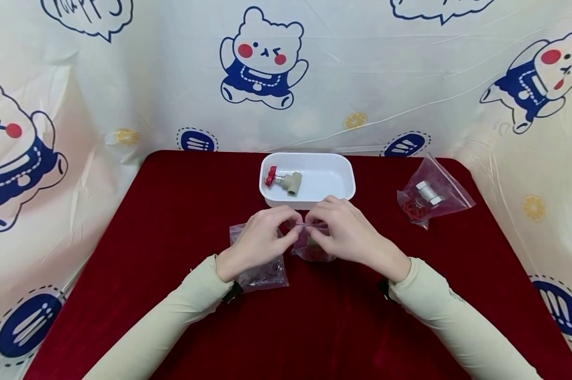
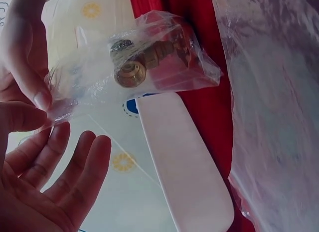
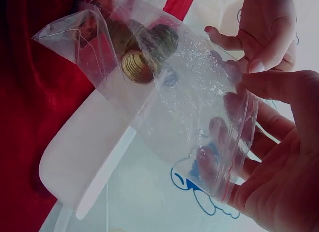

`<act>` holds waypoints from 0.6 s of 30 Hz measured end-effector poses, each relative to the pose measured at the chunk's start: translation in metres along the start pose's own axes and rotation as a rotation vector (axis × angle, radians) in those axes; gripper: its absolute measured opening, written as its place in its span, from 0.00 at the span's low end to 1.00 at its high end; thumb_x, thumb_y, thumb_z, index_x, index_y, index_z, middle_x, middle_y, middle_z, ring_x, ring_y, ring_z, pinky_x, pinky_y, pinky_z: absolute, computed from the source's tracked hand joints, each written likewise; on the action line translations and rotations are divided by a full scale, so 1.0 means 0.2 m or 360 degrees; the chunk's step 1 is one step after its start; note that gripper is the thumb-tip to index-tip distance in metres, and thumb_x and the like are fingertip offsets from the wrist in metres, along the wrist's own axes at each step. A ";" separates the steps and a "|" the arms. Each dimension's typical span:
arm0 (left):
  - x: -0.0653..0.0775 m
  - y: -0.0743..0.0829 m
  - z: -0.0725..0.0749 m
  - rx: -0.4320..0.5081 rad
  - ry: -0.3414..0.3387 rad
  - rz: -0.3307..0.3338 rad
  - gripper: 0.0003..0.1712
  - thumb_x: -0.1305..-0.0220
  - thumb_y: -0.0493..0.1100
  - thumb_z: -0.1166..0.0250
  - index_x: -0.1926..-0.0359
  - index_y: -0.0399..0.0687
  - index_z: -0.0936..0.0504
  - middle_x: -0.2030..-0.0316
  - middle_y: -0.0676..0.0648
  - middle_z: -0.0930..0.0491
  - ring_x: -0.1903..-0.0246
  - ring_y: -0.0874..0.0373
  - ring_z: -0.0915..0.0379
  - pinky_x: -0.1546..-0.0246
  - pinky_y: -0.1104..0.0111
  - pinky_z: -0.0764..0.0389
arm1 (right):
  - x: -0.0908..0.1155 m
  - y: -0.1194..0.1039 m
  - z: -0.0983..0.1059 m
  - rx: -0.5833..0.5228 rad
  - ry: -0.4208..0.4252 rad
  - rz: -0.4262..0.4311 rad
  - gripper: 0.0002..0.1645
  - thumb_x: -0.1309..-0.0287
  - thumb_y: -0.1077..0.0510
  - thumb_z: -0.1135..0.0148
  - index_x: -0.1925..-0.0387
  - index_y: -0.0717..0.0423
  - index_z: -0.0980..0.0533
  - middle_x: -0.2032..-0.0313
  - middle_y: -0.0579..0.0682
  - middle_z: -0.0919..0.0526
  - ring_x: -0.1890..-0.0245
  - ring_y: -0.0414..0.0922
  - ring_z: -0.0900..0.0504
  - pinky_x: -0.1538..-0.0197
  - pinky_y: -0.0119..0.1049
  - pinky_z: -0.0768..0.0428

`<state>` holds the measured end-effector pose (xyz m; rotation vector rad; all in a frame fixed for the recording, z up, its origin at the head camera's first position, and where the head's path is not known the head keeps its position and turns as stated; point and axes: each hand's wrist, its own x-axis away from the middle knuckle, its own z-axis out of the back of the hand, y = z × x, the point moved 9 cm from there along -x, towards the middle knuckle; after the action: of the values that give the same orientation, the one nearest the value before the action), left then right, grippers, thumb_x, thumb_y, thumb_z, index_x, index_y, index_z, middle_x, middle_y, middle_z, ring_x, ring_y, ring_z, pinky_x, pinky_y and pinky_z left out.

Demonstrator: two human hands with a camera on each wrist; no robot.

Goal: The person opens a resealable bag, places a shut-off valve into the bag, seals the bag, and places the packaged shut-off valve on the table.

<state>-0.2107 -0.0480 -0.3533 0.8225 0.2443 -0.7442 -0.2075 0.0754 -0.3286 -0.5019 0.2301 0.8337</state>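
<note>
Both hands hold up a clear zip bag in front of the white tray. My left hand pinches its top edge between thumb and forefinger, the other fingers loosely spread in the left wrist view. Close beside it, my right hand pinches the same edge; the zip strip shows in the right wrist view. Inside the bag hangs a brass valve, its threaded opening facing the right wrist camera. A red part at the valve's end is blurred by the plastic.
Behind the hands stands the white tray, with a beige valve with a red handle inside. Another zip bag lies flat beneath the left forearm. At the back right, a bag holds a silver metal valve with a red handle.
</note>
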 end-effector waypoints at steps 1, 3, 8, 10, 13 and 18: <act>0.00 0.00 0.00 0.0002 0.0003 -0.0001 0.03 0.30 0.37 0.33 0.60 0.49 0.13 0.63 0.56 0.16 0.66 0.65 0.24 0.68 0.67 0.23 | 0.00 0.00 0.00 -0.0013 0.0001 -0.0004 0.03 0.38 0.61 0.27 0.64 0.50 0.14 0.66 0.42 0.15 0.61 0.44 0.22 0.61 0.38 0.24; 0.00 0.00 0.00 -0.0002 0.0015 0.0006 0.04 0.31 0.37 0.33 0.60 0.49 0.13 0.63 0.56 0.16 0.67 0.65 0.24 0.68 0.67 0.23 | 0.00 0.00 0.00 -0.0039 -0.0001 -0.0015 0.02 0.38 0.60 0.28 0.64 0.51 0.14 0.66 0.41 0.15 0.62 0.44 0.22 0.61 0.39 0.24; -0.01 0.00 -0.01 -0.0029 0.0029 0.0022 0.04 0.31 0.37 0.34 0.61 0.49 0.13 0.63 0.56 0.15 0.68 0.60 0.23 0.68 0.67 0.24 | -0.01 0.01 0.00 -0.0088 0.0005 -0.0037 0.02 0.37 0.61 0.30 0.64 0.52 0.14 0.67 0.42 0.15 0.63 0.46 0.22 0.61 0.39 0.24; -0.01 0.00 -0.02 -0.0037 0.0028 0.0020 0.04 0.31 0.37 0.35 0.61 0.49 0.14 0.63 0.55 0.15 0.69 0.56 0.22 0.68 0.67 0.24 | -0.01 0.01 0.00 -0.0100 0.0012 -0.0038 0.02 0.37 0.61 0.31 0.65 0.52 0.14 0.66 0.42 0.15 0.63 0.46 0.22 0.60 0.39 0.24; -0.01 0.00 -0.02 -0.0044 0.0035 0.0013 0.04 0.30 0.38 0.35 0.61 0.49 0.14 0.63 0.55 0.15 0.68 0.55 0.22 0.68 0.67 0.24 | -0.01 0.02 0.00 -0.0114 0.0021 -0.0044 0.02 0.38 0.61 0.30 0.65 0.52 0.14 0.66 0.42 0.14 0.63 0.45 0.22 0.61 0.39 0.24; 0.00 -0.01 -0.01 -0.0047 0.0071 0.0040 0.04 0.32 0.38 0.34 0.62 0.51 0.14 0.64 0.57 0.16 0.69 0.62 0.24 0.69 0.68 0.23 | 0.01 0.06 0.00 -0.0125 0.0027 -0.0112 0.02 0.40 0.60 0.26 0.66 0.50 0.14 0.67 0.42 0.15 0.63 0.42 0.22 0.62 0.38 0.22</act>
<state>-0.2113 -0.0470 -0.3554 0.8132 0.2842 -0.6977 -0.2149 0.0831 -0.3334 -0.5878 0.1947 0.7721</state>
